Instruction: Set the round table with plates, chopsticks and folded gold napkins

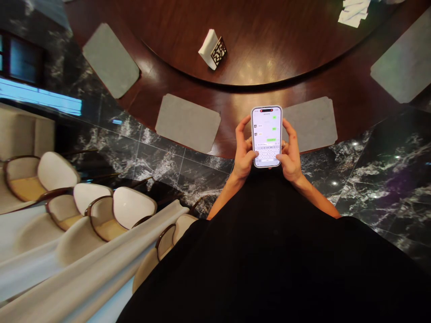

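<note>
1. In the centre, between two hands: phone (266,134) in upright format, in this view over the near edge of the counter (236,102).
2. On the phone's lit screen: a chat with green and pale bubbles above, a keyboard below; letters too small for reading.
3. At the phone's left side: left hand (243,157), with fingers (241,129) closed around the edge, thumb over the left keys.
4. At the phone's right side: right hand (291,159), also gripping the edge, thumb over the right keys. For both thumbs, impossible to tell if touching the glass.
5. Left of the phone: grey mat (187,123), flat on the counter. Right of the phone, partly hidden behind it: second grey mat (313,123).
6. Beyond the phone: round turntable (269,49), bearing, to the phone's left, a patterned holder (219,51) with white napkins (208,46); to its far right, white papers (353,12).
7. Far left of the phone, lower: pale chairs (134,207) on dark marble floor (161,163).
</note>
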A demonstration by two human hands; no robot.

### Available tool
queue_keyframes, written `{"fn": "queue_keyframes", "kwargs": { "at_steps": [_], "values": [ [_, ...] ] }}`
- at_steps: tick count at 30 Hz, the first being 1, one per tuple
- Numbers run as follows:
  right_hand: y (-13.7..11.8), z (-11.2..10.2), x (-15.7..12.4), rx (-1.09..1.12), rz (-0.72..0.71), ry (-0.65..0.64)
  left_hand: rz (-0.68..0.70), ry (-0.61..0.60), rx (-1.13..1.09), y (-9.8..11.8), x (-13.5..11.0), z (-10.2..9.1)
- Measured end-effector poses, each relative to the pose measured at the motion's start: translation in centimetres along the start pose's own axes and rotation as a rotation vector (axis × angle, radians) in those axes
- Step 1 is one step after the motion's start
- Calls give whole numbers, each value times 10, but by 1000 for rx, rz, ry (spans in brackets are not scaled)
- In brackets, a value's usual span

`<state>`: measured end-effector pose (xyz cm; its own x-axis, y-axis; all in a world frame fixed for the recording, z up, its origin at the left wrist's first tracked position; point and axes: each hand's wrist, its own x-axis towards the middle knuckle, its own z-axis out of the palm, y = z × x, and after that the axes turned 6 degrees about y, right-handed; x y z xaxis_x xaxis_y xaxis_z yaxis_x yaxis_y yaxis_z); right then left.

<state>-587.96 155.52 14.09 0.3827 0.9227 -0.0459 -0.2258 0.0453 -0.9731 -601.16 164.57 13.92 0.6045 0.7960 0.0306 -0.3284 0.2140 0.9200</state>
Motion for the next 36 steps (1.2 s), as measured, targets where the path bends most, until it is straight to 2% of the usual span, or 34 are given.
{"fn": "queue_keyframes", "kwargs": {
  "at_steps": [9, 16, 24, 28, 32, 36],
  "values": [
    [3, -2, 0, -29, -41, -9, 45, -2, 84, -8, 4, -4],
    [-1, 1, -2, 25, 7, -3, 28, 4, 119, -7, 1, -3],
    [-6, 2, -3, -31, 70, -4, 11, -15, 94, -8, 0, -2],
    [-4, 3, -1, -64, 36, 32, 68, -44, 100, -12, 2, -5],
    [0, 4, 1, -105, -35, 65, 68, -32, 101, -13, 2, -7],
    [3, 3, 0, -71, -10, 85, 71, -38, 92, -14, -1, -7]
  ]
}}
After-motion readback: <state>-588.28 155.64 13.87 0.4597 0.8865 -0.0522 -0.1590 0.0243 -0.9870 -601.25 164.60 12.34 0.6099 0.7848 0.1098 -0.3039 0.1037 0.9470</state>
